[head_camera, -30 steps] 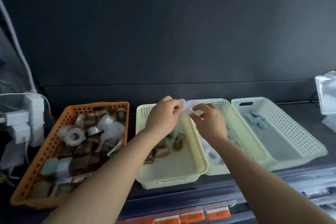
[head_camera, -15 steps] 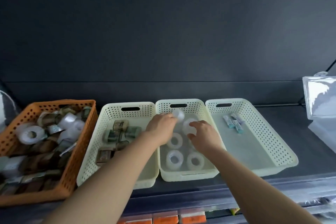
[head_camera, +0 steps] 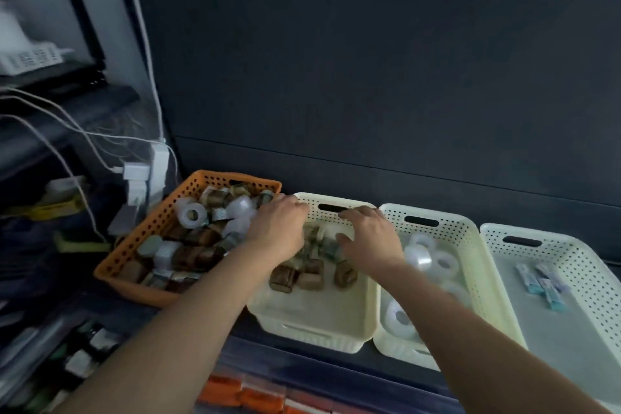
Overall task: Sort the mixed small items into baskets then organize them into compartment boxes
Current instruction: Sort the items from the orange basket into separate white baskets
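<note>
Moved both hands left off clear rolls (head_camera: 418,259), over cream basket (head_camera: 312,329) of brown rolls (head_camera: 311,279). Left hand (head_camera: 279,228) curled down, hold cannot tell; right hand (head_camera: 369,242) spread. Mixed items (head_camera: 201,245) in orange basket (head_camera: 148,232), left.

- A single wide-angle view, worn on the person's head; it looks forward and down over both forearms, which come in from the near edge.
- It faces a dark back panel (head_camera: 369,77) at the far side; the frame is tilted, so the basket row slopes down to the right.
- It sits close; the left hand (head_camera: 279,228) and right hand (head_camera: 369,242) fall near mid-frame.
- The orange basket (head_camera: 141,239) lies left of centre; three cream baskets (head_camera: 316,329) run rightward, the last cut by the right edge.
- The left margin is blurred.
</note>
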The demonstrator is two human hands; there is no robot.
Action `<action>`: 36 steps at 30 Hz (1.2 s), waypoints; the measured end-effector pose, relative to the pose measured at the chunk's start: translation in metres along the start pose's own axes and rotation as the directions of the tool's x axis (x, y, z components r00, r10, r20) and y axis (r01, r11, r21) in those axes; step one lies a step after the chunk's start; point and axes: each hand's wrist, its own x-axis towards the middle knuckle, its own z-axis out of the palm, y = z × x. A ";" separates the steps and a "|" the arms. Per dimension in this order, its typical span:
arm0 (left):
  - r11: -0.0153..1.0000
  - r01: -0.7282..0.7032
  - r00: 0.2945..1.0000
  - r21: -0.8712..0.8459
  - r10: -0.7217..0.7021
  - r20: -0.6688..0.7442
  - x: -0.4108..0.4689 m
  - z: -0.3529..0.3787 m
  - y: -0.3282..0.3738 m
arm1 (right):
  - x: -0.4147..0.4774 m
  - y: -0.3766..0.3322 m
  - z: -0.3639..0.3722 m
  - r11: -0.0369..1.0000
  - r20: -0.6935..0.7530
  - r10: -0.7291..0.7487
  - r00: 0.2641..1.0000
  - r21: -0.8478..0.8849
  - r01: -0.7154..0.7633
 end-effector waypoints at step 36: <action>0.938 0.181 0.963 -0.296 -0.109 0.246 0.007 0.012 -0.222 | 0.087 -0.162 0.093 0.981 0.020 0.191 0.981 0.017 -0.191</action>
